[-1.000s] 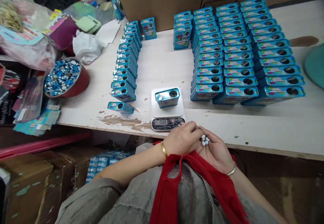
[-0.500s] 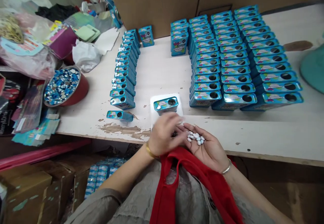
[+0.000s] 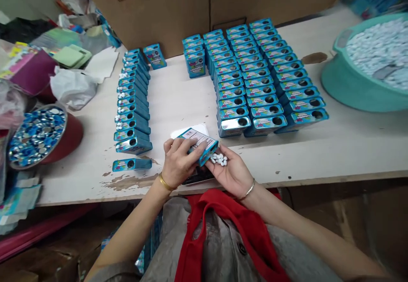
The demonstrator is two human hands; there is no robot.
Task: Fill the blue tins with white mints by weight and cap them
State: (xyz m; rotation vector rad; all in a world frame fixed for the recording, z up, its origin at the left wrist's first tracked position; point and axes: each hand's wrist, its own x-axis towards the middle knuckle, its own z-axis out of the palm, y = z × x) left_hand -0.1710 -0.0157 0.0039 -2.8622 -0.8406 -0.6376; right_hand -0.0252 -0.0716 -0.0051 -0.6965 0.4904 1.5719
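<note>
My left hand [image 3: 180,162] grips a blue candy tin [image 3: 200,144], tipped over with its hole end down towards my right palm. My right hand [image 3: 231,172] is cupped palm up under it and holds a small heap of white candies [image 3: 219,159]. Both hands hover at the table's front edge, over the white kitchen scale [image 3: 188,131], which they mostly hide.
A long row of tins [image 3: 132,101] runs along the left, with one tin lying flat [image 3: 131,164] at its near end. A block of open tins [image 3: 255,78] fills the middle. At right stands a teal basin of white candies [image 3: 369,63]; at left a red bowl of caps [image 3: 40,135].
My left hand has picked the tin up off the scale and tilted it over my right palm. The camera has swung right, bringing the teal basin into view.
</note>
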